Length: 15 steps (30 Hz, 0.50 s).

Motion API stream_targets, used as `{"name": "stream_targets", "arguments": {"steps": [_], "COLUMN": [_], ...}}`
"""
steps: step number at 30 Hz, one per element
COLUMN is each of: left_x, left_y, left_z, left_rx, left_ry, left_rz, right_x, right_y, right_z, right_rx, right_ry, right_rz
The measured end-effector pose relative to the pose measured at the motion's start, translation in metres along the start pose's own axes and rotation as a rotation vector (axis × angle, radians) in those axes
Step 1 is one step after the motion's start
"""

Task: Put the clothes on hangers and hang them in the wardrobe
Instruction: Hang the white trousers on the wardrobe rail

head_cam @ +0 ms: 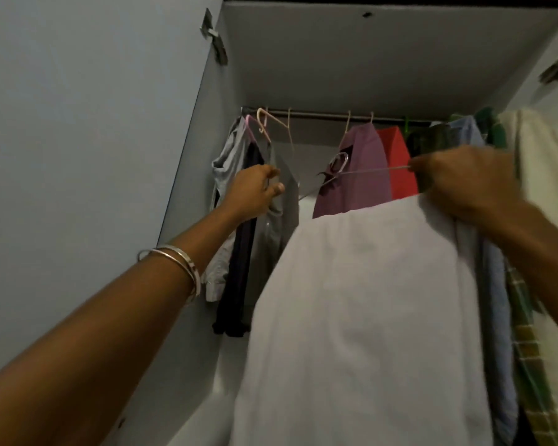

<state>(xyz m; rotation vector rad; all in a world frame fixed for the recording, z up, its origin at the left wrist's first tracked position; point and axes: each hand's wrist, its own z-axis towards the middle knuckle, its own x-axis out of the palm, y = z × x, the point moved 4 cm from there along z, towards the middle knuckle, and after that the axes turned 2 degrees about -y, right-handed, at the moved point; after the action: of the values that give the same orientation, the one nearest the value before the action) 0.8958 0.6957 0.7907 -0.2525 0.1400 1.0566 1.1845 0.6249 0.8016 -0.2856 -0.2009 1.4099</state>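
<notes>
Step in hand: we judge that we are bringing the loaded hanger (351, 173) up to the rail (319, 114) in the wardrobe (384, 59).
Key relation: the rail runs left to right across the upper centre of the frame; the hanger's hook (338, 162) sits below it, apart from it, in front of the purple garment (361, 169).
Hanger axis: the wire runs from centre right down toward centre left, roughly along the rail, tilted.
Right hand (464, 178): fingers pinch the hanger's wire at its right end, with the white garment (368, 300) bunched under the palm.
Left hand (255, 191): fingers curled on the grey garment (284, 201) hanging at the left, apparently holding it aside.
White garment: hangs from the hanger, filling the lower centre of the frame.
Nearer hand: the right hand carries the hanger; the left is nearer the open stretch of rail.
Next move, in our judgement: lift the hook over the rail in the gap between the grey and purple garments.
Risk: the hook may snag the purple garment.
</notes>
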Motion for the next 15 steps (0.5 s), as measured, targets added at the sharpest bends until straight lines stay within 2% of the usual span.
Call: {"name": "stream_targets", "arguments": {"steps": [3, 7, 12, 15], "left_x": [0.014, 0.044, 0.072, 0.073], "left_y": [0.025, 0.057, 0.082, 0.090], "left_z": [0.018, 0.044, 0.086, 0.117], "left_rx": [0.096, 0.123, 0.083, 0.090], "left_ry": [0.092, 0.074, 0.075, -0.019], "left_rz": [0.239, 0.408, 0.361, 0.291], "right_x": [-0.001, -0.007, 0.013, 0.037], "right_y": [-0.007, 0.019, 0.059, 0.077], "right_z": [0.029, 0.068, 0.121, 0.158], "right_rx": [0.041, 0.028, 0.028, 0.072], "right_ry": [-0.098, -0.184, -0.235, -0.233], "right_rz": [-0.026, -0.065, -0.106, -0.160]}}
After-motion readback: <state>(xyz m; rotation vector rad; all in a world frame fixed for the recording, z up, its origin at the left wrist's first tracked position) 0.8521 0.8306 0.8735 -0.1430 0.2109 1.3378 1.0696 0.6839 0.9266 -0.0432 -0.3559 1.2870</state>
